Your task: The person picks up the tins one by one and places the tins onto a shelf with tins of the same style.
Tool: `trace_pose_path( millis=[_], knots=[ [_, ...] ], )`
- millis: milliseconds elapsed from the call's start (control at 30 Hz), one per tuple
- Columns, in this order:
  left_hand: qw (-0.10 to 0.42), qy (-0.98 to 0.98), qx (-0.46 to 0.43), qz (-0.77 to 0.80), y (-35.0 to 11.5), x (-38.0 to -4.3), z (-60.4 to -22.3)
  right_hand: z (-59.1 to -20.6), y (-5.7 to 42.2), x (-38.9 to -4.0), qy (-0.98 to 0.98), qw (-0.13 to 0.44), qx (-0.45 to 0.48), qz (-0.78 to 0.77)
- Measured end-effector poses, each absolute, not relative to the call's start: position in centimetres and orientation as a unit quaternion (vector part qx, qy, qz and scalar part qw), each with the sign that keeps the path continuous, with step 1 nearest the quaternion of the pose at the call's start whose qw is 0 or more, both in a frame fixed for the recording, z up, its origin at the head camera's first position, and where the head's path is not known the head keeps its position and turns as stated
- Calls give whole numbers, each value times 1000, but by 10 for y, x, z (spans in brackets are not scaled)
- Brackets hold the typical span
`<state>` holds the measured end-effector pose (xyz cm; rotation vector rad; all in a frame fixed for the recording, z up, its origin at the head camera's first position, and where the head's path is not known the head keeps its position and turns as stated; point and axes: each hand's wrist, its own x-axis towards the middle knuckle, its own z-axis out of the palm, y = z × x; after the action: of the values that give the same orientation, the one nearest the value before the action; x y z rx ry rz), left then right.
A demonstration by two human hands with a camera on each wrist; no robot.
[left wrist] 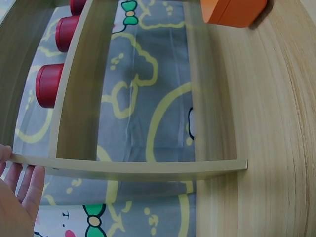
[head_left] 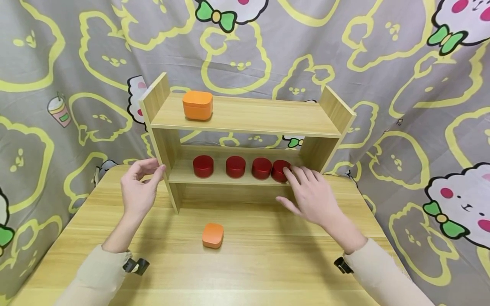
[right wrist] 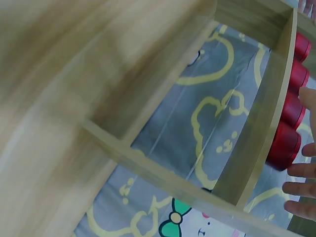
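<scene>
A light wooden two-tier shelf (head_left: 245, 117) stands on the table. Its left side panel (left wrist: 143, 169) is pinched at the front edge by my left hand (head_left: 139, 187), thumb on the inner side and fingers outside. Several round red tins stand in a row on the middle board (head_left: 180, 175). The rightmost red tin (head_left: 280, 171) sits close beside its neighbour (head_left: 262, 168). My right hand (head_left: 314, 197) reaches in from the right with fingers extended, index fingertip at that rightmost tin; whether it touches is hard to tell. The right hand is partly cut off in the right wrist view.
An orange rounded box (head_left: 197, 105) stands at the left of the top board. Another orange piece (head_left: 212, 235) lies on the table (head_left: 252, 272) in front of the shelf. A patterned grey curtain (head_left: 245, 51) hangs behind and at both sides.
</scene>
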<state>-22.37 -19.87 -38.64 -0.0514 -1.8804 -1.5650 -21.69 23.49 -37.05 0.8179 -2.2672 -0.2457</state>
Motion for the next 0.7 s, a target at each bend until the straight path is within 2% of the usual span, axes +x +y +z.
trace_pose_path(
  millis=[233, 367, 700],
  knots=[
    [341, -719, -25, -605, -199, -222, -384, -385, 218, -193, -856, 389, 331, -73],
    [342, -718, -22, -606, -199, -223, -384, -398, 202, -181, -849, 389, 353, -56],
    [336, -718, -24, -609, -198, -220, -386, -433, 160, -168, -876, 310, 371, -6]
  ],
)
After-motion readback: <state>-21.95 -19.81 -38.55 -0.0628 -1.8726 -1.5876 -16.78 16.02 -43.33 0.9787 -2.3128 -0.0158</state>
